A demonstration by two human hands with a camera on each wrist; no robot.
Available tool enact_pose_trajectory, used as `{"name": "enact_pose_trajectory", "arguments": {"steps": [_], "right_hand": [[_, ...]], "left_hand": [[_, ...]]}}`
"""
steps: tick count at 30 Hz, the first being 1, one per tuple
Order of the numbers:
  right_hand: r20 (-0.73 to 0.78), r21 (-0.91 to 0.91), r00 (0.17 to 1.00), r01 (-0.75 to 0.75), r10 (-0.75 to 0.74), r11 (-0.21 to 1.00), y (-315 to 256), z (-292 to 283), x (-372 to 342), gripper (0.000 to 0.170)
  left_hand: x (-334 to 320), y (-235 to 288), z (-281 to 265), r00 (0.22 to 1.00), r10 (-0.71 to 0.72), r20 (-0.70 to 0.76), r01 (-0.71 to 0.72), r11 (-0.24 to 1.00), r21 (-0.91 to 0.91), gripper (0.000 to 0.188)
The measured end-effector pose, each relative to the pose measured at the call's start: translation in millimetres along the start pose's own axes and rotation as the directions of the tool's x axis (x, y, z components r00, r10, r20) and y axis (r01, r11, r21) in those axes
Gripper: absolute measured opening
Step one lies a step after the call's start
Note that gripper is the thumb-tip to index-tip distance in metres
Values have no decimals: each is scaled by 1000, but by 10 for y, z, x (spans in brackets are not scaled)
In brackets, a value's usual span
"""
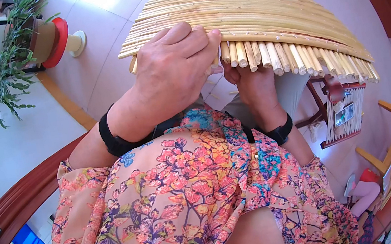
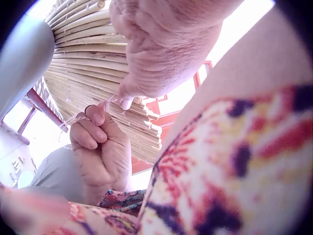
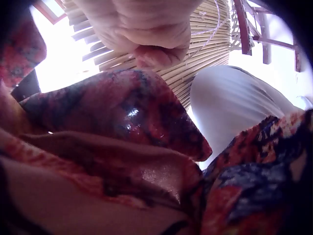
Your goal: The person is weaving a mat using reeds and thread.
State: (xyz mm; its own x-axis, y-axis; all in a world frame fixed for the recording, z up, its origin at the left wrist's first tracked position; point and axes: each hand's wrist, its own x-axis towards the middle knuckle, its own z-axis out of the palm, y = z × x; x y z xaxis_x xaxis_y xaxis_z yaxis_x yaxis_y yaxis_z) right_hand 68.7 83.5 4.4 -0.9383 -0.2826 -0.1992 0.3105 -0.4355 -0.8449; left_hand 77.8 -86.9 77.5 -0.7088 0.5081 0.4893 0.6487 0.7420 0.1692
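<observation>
A mat of pale yellow stalks, laid side by side and stitched together, is held out in front of the body, with a row of cut stalk ends along its near edge. My left hand grips that near edge, its fingers bent over the top face. Below the edge is my right hand, partly hidden by the stalk ends. The left wrist view shows the right hand's curled fingers pinching a thin pale thread close to the left hand. Against the mat's underside, pinkish thread also shows.
A potted plant stands at the left. On the right is a stool with a woven cord seat, a phone lying on it. Farther right are a wooden frame and another person's leg. My trousered knee is below the mat.
</observation>
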Motion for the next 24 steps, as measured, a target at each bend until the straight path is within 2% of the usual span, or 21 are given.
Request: {"name": "enact_pose_trajectory", "arguments": {"steps": [2,3,4,7,8,10,11,12,13,14,15,17,21,24], "right_hand": [[-15,-61,1000,19,-20,998,-10,-16,-8,9],[15,-147,998,55,-54,988,-21,-39,-12,10],[13,-146,998,55,-53,988,-23,-45,-13,10],[57,-507,971,230,-233,831,-25,-40,5,10],[58,-507,970,231,-234,831,-29,-43,9,10],[110,-597,953,289,-281,748,-59,-65,37,11],[205,-644,937,348,-284,682,-62,-98,60,9],[202,-647,936,348,-287,679,-62,-88,86,9],[108,-355,973,228,-203,907,-70,-83,87,12],[51,-3,995,86,-86,996,-75,-81,73,15],[39,-9,995,94,-94,996,-70,-88,46,15],[-85,-84,994,59,-66,995,-67,-98,-18,25],[-118,-68,991,53,-60,996,-145,-43,-134,27],[-128,-132,989,59,-77,989,-92,-91,-150,27]], "left_hand": [[24,32,10,1000,-26,7,26,1000,-17,50],[31,39,15,1000,-27,10,27,999,-18,50],[39,44,20,1000,-16,9,16,1000,-13,50],[57,44,46,1000,-13,5,13,1000,-9,51],[57,44,59,1000,-21,-2,21,1000,-9,51],[62,18,97,999,-41,-21,41,999,-31,51],[64,14,112,998,-61,-35,59,997,-55,51],[68,-1,128,998,-57,-37,55,997,-58,51],[74,7,141,996,-86,-36,84,994,-70,50],[77,18,157,993,-116,-33,113,990,-86,49],[73,34,175,994,-106,-36,102,990,-96,49],[64,68,207,992,-121,-36,116,987,-112,49],[85,117,238,993,-119,-11,117,986,-120,51],[96,136,243,993,-115,4,115,987,-113,52]]}}
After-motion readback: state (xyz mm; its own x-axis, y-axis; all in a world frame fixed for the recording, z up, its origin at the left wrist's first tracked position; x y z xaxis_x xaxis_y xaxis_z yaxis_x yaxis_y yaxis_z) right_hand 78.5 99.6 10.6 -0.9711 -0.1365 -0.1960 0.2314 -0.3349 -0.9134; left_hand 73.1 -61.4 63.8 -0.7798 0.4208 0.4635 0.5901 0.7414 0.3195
